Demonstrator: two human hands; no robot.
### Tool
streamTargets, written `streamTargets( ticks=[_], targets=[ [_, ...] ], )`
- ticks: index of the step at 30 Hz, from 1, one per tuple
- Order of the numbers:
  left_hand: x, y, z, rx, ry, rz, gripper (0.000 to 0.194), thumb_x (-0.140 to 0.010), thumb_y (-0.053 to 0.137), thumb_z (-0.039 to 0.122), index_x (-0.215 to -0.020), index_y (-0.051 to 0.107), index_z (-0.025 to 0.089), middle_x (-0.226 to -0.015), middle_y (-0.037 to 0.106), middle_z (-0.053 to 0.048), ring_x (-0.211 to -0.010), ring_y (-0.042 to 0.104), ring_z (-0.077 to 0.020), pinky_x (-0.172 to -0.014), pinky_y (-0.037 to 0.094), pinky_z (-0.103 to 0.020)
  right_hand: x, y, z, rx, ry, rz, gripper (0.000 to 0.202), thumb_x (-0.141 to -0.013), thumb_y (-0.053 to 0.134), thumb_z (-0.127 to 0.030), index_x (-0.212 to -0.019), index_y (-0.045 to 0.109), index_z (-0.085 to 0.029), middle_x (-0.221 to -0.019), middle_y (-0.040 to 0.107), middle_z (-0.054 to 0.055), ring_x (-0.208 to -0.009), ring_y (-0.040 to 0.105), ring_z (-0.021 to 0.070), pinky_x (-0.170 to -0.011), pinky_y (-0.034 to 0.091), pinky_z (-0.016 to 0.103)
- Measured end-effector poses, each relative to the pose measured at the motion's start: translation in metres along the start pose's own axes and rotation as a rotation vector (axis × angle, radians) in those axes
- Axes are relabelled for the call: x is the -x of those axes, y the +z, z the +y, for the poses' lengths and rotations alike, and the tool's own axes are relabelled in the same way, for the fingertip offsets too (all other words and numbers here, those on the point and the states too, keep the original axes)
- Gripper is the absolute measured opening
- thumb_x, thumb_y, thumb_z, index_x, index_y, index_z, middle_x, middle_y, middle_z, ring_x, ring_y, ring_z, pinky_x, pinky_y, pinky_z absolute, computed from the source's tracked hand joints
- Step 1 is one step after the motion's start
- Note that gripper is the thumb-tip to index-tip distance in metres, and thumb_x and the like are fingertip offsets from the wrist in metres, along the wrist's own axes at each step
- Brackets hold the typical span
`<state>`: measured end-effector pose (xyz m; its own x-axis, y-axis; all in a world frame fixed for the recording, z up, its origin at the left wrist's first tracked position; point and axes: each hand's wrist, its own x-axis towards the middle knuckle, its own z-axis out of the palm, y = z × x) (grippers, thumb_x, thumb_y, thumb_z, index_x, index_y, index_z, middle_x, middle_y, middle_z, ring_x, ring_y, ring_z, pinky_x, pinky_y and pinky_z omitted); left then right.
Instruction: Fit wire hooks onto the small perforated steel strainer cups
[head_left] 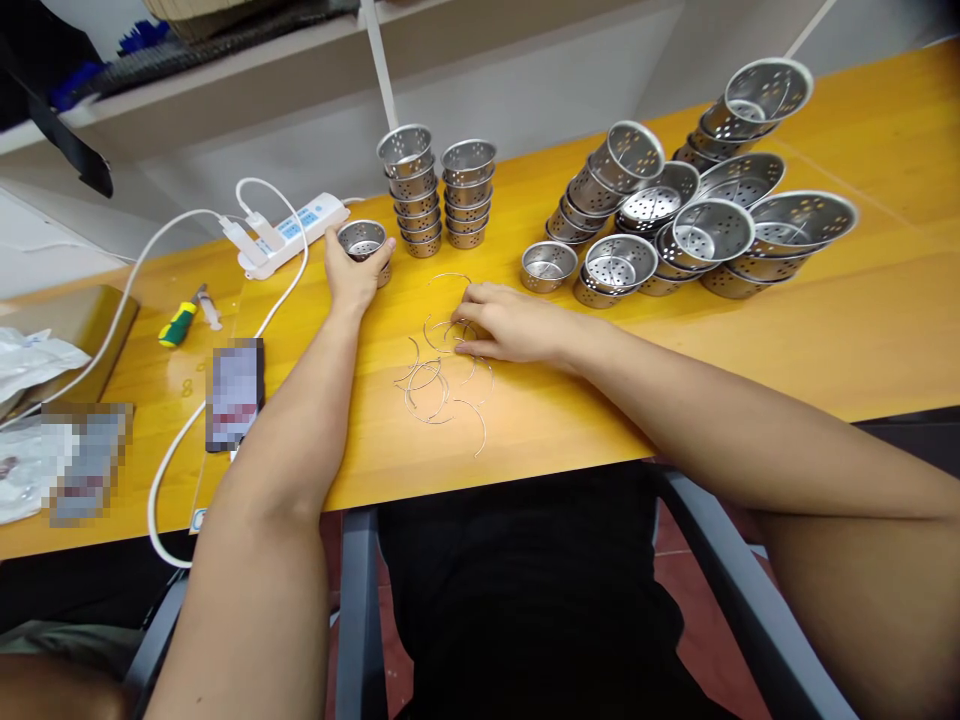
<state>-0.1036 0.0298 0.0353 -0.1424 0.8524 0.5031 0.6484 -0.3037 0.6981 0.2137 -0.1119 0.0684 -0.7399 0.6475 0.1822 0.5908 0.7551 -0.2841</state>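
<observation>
My left hand (pixel 351 272) is wrapped round a small perforated metal cup (pixel 364 238), which stands upright with its mouth up near the power strip. My right hand (pixel 491 322) is over a loose scatter of thin curved metal wires (pixel 427 390) on the table. Its thumb and fingertips are apart and reach down among the wires. Whether a wire touches the fingers is hard to see. Just behind the held cup rise two stacks of similar cups, a left stack (pixel 416 190) and a right stack (pixel 468 195).
More perforated cups (pixel 712 235) stand in several leaning stacks on the right. A white power strip (pixel 296 235) with plugged-in cables is at the back left. A yellow-green screwdriver (pixel 178 324) and a phone (pixel 235 395) lie left of my arm on the yellow table (pixel 570 420).
</observation>
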Motion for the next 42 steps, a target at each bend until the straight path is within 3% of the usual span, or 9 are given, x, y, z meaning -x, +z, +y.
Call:
streamTargets(
  ticks=[4,8,14,20,25,29,35,38,42],
  targets=[
    [0.001,0.001,0.004,0.010,-0.018,0.002,0.121,-0.066,0.067,0.118,-0.140,0.052,0.023,-0.131,0.080,-0.001,-0.120,0.070,-0.0138,-0.112,0.058,-0.046,-0.002,0.001,0.003,-0.025,-0.007,-0.016,0.019,-0.112,0.066,-0.028,-0.119,0.081,-0.019,-0.122,0.076,0.018,-0.115,0.075,0.0360,-0.105,0.060,0.049],
    [0.001,0.003,0.001,-0.043,-0.003,-0.006,0.109,-0.077,0.066,0.112,-0.139,0.053,0.024,-0.130,0.079,-0.003,-0.119,0.071,-0.0150,-0.111,0.059,-0.047,-0.005,0.001,0.001,-0.016,0.006,-0.001,0.015,-0.109,0.061,-0.018,-0.106,0.075,-0.022,-0.116,0.075,0.016,-0.109,0.074,0.0329,-0.096,0.059,0.044],
    [-0.004,0.002,-0.006,-0.060,0.018,-0.064,0.092,-0.091,0.061,0.104,-0.139,0.053,0.025,-0.129,0.080,-0.003,-0.137,0.070,-0.0171,-0.117,0.056,-0.049,-0.006,0.003,-0.006,0.017,-0.023,0.031,0.018,-0.115,0.051,-0.022,-0.109,0.069,-0.021,-0.115,0.075,0.017,-0.104,0.070,0.0320,-0.094,0.057,0.045],
    [0.000,0.003,0.003,0.143,-0.017,0.050,0.101,-0.065,0.095,0.095,-0.131,0.056,0.030,-0.131,0.080,-0.006,-0.123,0.077,-0.0266,-0.114,0.062,-0.053,-0.008,0.005,-0.008,-0.182,-0.053,0.154,0.017,-0.115,0.048,-0.028,-0.112,0.065,-0.023,-0.115,0.077,0.016,-0.102,0.070,0.0316,-0.092,0.057,0.045],
    [0.004,0.001,0.015,0.054,0.018,-0.055,0.083,-0.085,0.079,0.098,-0.123,0.060,0.027,-0.118,0.082,-0.001,-0.138,0.071,-0.0189,-0.118,0.060,-0.048,-0.010,0.008,-0.002,-0.353,-0.034,0.299,0.022,-0.112,0.053,-0.029,-0.121,0.072,-0.022,-0.120,0.081,0.015,-0.106,0.074,0.0305,-0.096,0.060,0.047],
    [0.003,0.001,0.015,0.046,0.001,-0.048,0.063,-0.089,0.087,0.077,-0.117,0.062,0.026,-0.114,0.085,-0.001,-0.133,0.075,-0.0202,-0.116,0.063,-0.051,-0.011,0.010,0.004,-0.503,0.051,0.383,0.017,-0.109,0.063,-0.035,-0.114,0.073,-0.022,-0.113,0.082,0.013,-0.098,0.075,0.0281,-0.092,0.062,0.046],
    [0.001,0.001,0.014,0.218,-0.079,0.032,0.061,-0.065,0.103,0.031,-0.111,0.064,0.030,-0.117,0.086,-0.003,-0.116,0.083,-0.0308,-0.120,0.069,-0.062,-0.017,0.020,0.013,-0.843,0.098,0.457,0.039,-0.107,0.078,-0.061,-0.111,0.063,-0.025,-0.098,0.078,0.006,-0.080,0.072,0.0201,-0.079,0.064,0.040],
    [0.001,0.000,0.018,0.214,-0.096,0.080,0.060,-0.066,0.101,0.029,-0.112,0.063,0.029,-0.116,0.086,-0.002,-0.115,0.084,-0.0295,-0.121,0.069,-0.059,-0.019,0.022,0.014,-0.921,0.071,0.476,0.046,-0.105,0.082,-0.067,-0.110,0.064,-0.025,-0.092,0.076,0.004,-0.073,0.071,0.0165,-0.073,0.063,0.036],
    [-0.001,0.001,0.018,0.200,-0.071,0.143,0.056,-0.072,0.102,0.036,-0.110,0.061,0.028,-0.112,0.085,-0.003,-0.109,0.084,-0.0279,-0.118,0.069,-0.054,-0.018,0.021,0.014,-0.924,0.049,0.500,0.038,-0.106,0.085,-0.057,-0.109,0.066,-0.025,-0.091,0.077,0.003,-0.075,0.071,0.0158,-0.072,0.062,0.034]
  ],
)
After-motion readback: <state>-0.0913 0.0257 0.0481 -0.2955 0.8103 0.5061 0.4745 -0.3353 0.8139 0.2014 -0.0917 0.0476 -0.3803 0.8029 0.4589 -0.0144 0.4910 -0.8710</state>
